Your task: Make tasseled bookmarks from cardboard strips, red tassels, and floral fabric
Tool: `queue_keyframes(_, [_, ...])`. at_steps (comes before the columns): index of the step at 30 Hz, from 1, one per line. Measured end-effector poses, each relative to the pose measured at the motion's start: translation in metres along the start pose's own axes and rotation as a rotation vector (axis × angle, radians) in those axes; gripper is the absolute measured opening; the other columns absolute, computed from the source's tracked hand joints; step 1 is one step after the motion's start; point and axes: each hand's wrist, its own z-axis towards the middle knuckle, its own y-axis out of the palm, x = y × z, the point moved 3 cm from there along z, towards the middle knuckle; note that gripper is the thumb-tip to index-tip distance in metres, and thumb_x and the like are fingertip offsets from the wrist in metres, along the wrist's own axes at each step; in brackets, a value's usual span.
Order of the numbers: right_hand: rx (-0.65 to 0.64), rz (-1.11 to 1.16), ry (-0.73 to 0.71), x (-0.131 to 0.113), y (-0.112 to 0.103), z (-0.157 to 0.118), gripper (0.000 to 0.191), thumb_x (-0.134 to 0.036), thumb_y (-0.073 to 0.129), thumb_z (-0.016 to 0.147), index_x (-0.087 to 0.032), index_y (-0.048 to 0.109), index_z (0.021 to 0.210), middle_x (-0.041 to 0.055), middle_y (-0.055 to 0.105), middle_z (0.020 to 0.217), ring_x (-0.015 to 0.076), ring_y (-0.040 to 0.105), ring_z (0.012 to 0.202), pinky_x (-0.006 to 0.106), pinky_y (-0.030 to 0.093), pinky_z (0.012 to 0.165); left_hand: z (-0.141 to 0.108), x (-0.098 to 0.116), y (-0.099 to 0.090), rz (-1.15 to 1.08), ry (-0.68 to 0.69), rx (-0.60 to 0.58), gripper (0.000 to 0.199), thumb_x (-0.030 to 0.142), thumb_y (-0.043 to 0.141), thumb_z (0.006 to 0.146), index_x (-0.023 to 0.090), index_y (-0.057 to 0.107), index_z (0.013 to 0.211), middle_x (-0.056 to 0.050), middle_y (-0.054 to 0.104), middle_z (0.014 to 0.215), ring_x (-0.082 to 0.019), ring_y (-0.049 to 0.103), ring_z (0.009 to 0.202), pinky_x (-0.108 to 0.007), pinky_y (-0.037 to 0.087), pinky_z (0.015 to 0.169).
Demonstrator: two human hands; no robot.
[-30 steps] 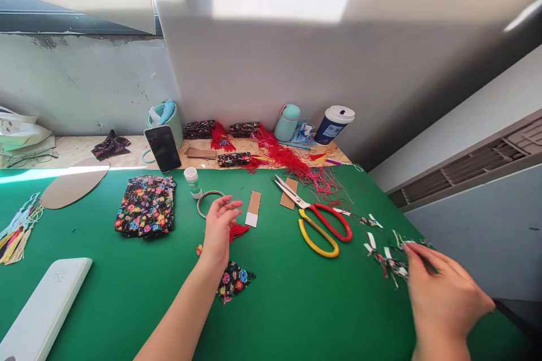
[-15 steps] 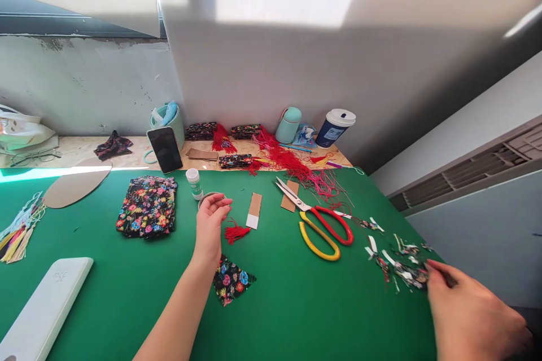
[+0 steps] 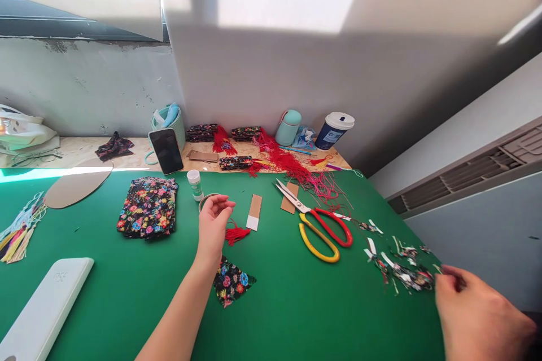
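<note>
My left hand is over the middle of the green mat, fingers loosely curled with gaps and nothing seen in them. It partly hides a roll of tape. Close by lie a red tassel, a cardboard strip with a white end and a floral fabric piece, partly under my left wrist. At the right edge my right hand is closed, thumb and fingertips together, beside the pile of fabric and thread scraps. A thin pale scrap shows at its fingertips.
Open scissors rest on a cardboard piece. Folded floral fabric, a small bottle and a white power bank are further left. A phone, flask, cup and red tassels stand or lie behind.
My right hand has shifted slightly right and down, away from the scraps. My left hand is nearly in the same place.
</note>
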Motion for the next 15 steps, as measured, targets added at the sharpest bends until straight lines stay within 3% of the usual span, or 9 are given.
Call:
queue_keyframes(4, [-0.04, 0.098, -0.029, -0.001, -0.001, -0.002, 0.008, -0.031, 0.054, 0.054, -0.028, 0.05, 0.047, -0.0001, 0.043, 0.036, 0.0166, 0.031, 0.026, 0.031, 0.028, 0.039, -0.001, 0.001, 0.002, 0.02, -0.025, -0.013, 0.02, 0.021, 0.064, 0.065, 0.017, 0.058, 0.083, -0.004, 0.064, 0.08, -0.017, 0.059, 0.082, -0.03, 0.043, 0.078])
queue_keyframes(10, [-0.115, 0.138, 0.117, 0.001, 0.002, -0.001, 0.009, -0.034, 0.058, 0.048, -0.027, 0.054, 0.045, 0.0034, 0.053, 0.041, 0.0194, 0.041, 0.032, 0.033, 0.031, 0.042, -0.001, 0.001, 0.003, 0.021, -0.032, -0.028, 0.019, 0.021, 0.065, 0.064, 0.017, 0.059, 0.081, -0.004, 0.064, 0.079, -0.017, 0.059, 0.082, -0.03, 0.043, 0.079])
queue_keyframes(15, [-0.067, 0.163, 0.019, 0.007, 0.009, 0.0, 0.013, -0.036, 0.058, 0.048, -0.027, 0.054, 0.04, 0.0031, 0.056, 0.041, 0.0193, 0.043, 0.03, 0.03, 0.032, 0.037, -0.002, 0.002, 0.003, 0.0, -0.036, -0.027, 0.017, 0.021, 0.066, 0.061, 0.017, 0.06, 0.077, -0.004, 0.065, 0.076, -0.017, 0.061, 0.08, -0.031, 0.045, 0.078])
